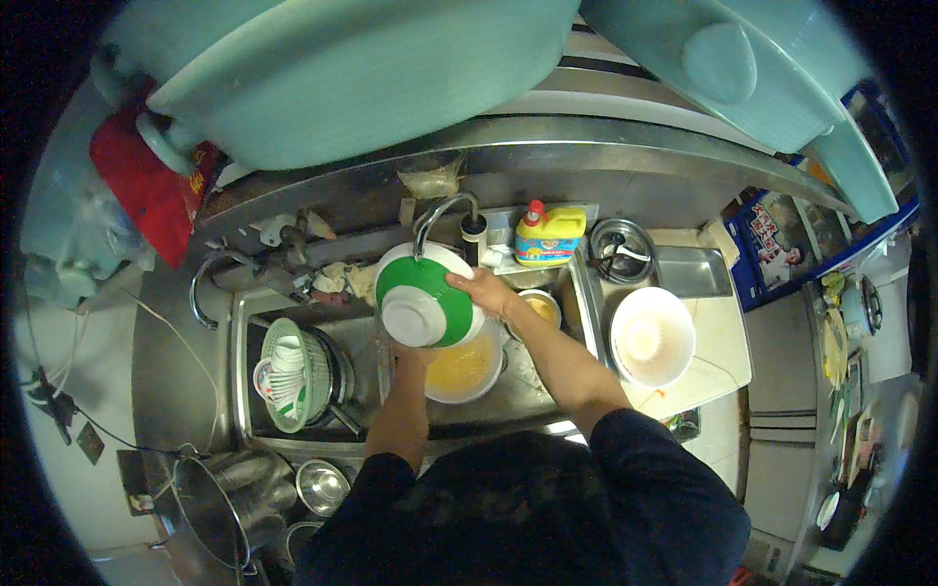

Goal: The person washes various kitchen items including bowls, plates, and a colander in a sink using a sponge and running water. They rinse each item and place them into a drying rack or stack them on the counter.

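Under the curved metal faucet [440, 212] I hold a green and white bowl [447, 293], tilted so that its outside and foot face me. My right hand [480, 291] grips its right rim, the fingers on the green band. At its lower edge is my left hand [414, 354], mostly hidden behind the bowl, its fingers out of sight. Below, in the steel sink, a large white basin [473, 373] holds yellowish liquid. A smaller round container [542, 308] with similar liquid stands to its right, partly behind my right forearm.
In the left sink basin [242, 366], a green plastic basket [316, 381] holds stacked white dishes. A yellow detergent jug [549, 238] stands behind the sink. On the right counter are a large white bowl [652, 337], metal bowls with spoons [621, 251] and a steel tray [692, 271]. Pots stand lower left.
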Demonstrator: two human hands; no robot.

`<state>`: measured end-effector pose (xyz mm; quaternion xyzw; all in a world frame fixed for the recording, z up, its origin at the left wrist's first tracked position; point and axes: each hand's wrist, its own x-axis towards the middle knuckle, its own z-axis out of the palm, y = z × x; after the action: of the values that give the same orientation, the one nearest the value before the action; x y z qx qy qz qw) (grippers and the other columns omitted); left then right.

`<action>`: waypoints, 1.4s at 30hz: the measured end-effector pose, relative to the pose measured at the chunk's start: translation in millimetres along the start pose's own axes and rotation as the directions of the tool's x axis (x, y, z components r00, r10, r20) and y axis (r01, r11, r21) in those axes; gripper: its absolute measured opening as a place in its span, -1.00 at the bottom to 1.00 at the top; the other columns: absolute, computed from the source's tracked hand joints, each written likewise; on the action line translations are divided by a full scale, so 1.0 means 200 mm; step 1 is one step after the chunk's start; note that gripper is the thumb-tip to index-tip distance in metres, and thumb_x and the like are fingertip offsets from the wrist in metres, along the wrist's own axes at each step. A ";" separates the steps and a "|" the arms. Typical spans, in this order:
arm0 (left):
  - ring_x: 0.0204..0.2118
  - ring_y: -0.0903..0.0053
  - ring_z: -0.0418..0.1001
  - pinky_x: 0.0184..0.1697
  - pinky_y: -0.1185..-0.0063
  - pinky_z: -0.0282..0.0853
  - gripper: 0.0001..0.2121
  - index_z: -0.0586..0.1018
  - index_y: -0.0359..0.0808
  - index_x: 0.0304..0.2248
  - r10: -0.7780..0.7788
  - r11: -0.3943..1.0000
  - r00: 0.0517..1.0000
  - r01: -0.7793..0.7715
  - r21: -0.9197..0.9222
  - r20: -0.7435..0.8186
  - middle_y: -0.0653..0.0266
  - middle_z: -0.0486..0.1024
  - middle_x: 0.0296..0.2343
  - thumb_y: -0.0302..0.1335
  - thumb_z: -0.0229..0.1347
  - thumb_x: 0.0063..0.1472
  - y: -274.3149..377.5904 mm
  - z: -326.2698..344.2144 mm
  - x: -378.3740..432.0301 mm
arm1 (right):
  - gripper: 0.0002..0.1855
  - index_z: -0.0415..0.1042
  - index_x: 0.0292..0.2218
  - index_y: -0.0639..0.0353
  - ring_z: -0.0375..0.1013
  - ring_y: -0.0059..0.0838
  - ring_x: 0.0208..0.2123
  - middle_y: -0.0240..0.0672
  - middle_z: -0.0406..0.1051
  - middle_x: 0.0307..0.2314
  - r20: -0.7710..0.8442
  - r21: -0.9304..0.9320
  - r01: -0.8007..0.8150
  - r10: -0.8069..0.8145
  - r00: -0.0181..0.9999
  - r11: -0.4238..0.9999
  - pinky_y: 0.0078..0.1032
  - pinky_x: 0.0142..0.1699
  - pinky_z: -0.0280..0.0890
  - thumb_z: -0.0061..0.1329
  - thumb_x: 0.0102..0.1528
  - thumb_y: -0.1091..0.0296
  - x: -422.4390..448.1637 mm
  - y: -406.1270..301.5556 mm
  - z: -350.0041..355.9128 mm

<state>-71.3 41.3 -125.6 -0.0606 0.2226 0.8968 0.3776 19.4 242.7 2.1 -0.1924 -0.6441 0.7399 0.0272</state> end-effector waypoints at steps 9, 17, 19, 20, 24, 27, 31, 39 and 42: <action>-0.08 0.27 0.52 -0.05 0.36 0.44 -0.53 0.55 -0.23 -0.06 -0.016 0.311 0.980 0.194 0.930 -0.199 0.12 0.54 -0.10 -0.07 0.10 0.18 -0.23 -0.12 -0.26 | -0.61 0.55 -0.12 0.29 0.52 -0.48 -0.32 -0.27 0.57 -0.29 -0.018 -0.048 -0.111 0.110 0.994 0.993 -0.53 -0.19 0.42 0.21 0.09 0.22 -0.45 -0.26 -0.07; -0.05 0.07 0.48 0.06 0.24 0.32 -0.58 0.55 -0.34 -0.12 -0.450 -0.745 0.863 -0.505 0.436 0.230 0.00 0.53 -0.13 -0.15 0.10 0.21 -0.36 -0.41 -0.52 | -0.55 0.47 -0.08 0.38 0.56 -0.37 -0.25 -0.18 0.55 -0.22 -0.311 0.339 -0.126 0.238 0.920 0.932 -0.42 -0.10 0.48 0.21 0.08 0.26 -1.10 -0.44 -0.33; -0.09 0.10 0.50 0.02 0.19 0.34 -0.61 0.56 -0.34 -0.15 -0.510 -0.745 0.852 -0.508 0.433 0.121 -0.01 0.55 -0.18 -0.16 0.09 0.22 -0.35 -0.41 -0.50 | -0.56 0.46 -0.07 0.38 0.55 -0.41 -0.26 -0.19 0.54 -0.21 -0.350 0.351 -0.061 0.191 0.917 0.934 -0.46 -0.12 0.47 0.19 0.10 0.26 -1.28 -0.44 -0.41; -0.13 0.11 0.52 -0.03 0.18 0.37 -0.64 0.56 -0.33 -0.17 -0.535 -0.730 0.834 -0.537 0.422 0.137 -0.01 0.56 -0.22 -0.19 0.08 0.22 -0.36 -0.40 -0.49 | -0.62 0.49 -0.11 0.38 0.53 -0.47 -0.31 -0.25 0.54 -0.27 -0.449 0.201 -0.027 0.117 0.886 0.979 -0.48 -0.16 0.44 0.16 0.13 0.28 -1.38 -0.29 -0.54; -0.28 0.11 0.57 -0.20 0.18 0.45 -0.75 0.57 -0.30 -0.25 -0.551 -0.741 0.820 -0.566 0.361 0.154 0.02 0.58 -0.33 -0.29 0.06 0.22 -0.32 -0.42 -0.48 | -0.76 0.55 -0.24 0.34 0.45 -0.53 -0.45 -0.29 0.53 -0.39 -0.531 -0.369 -0.064 -0.154 0.834 0.927 -0.50 -0.28 0.37 0.10 0.17 0.31 -1.66 -0.07 -0.76; -0.34 0.11 0.57 -0.26 0.23 0.47 -0.80 0.57 -0.29 -0.30 -0.587 -0.743 0.797 -0.600 0.296 0.142 0.05 0.59 -0.39 -0.34 0.04 0.21 -0.28 -0.31 -0.49 | -0.82 0.53 -0.27 0.35 0.47 -0.34 -0.47 -0.16 0.53 -0.43 -0.520 -0.699 -0.125 -0.380 0.765 0.705 -0.41 -0.23 0.39 0.07 0.16 0.38 -1.77 0.04 -0.74; -0.34 0.16 0.58 -0.26 0.26 0.47 -0.82 0.58 -0.29 -0.36 -0.550 -0.707 0.809 -0.583 0.399 0.207 0.04 0.58 -0.44 -0.35 0.04 0.21 -0.12 0.04 -0.57 | -0.81 0.52 -0.22 0.20 0.52 -0.12 -0.36 -0.14 0.53 -0.40 -0.416 -0.908 -0.280 -0.589 0.693 0.311 -0.02 0.19 0.20 0.04 0.07 0.55 -1.83 0.30 -0.76; -0.40 0.41 0.55 -0.31 0.42 0.43 -0.68 0.60 -0.35 -0.25 -0.011 -0.173 0.916 -0.398 0.901 0.402 0.15 0.59 -0.43 -0.21 0.05 0.31 0.18 -0.01 -0.15 | -0.63 0.47 -0.08 0.07 0.46 -0.25 -0.10 -0.27 0.52 -0.23 -0.433 -0.895 -0.414 -0.554 0.712 0.168 0.18 0.30 -0.15 0.07 0.03 0.47 -1.84 0.50 -0.70; -0.37 0.56 0.49 -0.28 0.49 0.41 -0.63 0.60 -0.38 -0.23 0.180 0.068 0.961 -0.226 0.972 0.211 0.27 0.58 -0.43 -0.17 0.03 0.35 0.22 0.00 0.01 | -0.60 0.45 -0.03 0.06 0.40 -0.23 0.02 -0.28 0.50 -0.17 -0.466 -0.870 -0.479 -0.520 0.716 0.119 0.27 0.30 -0.20 0.12 0.06 0.31 -1.85 0.48 -0.71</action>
<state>-102.9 15.3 -111.5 0.2544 0.7640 0.5598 0.1955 426.5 253.8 -11.4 -0.4108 -0.8999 -0.0222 0.1443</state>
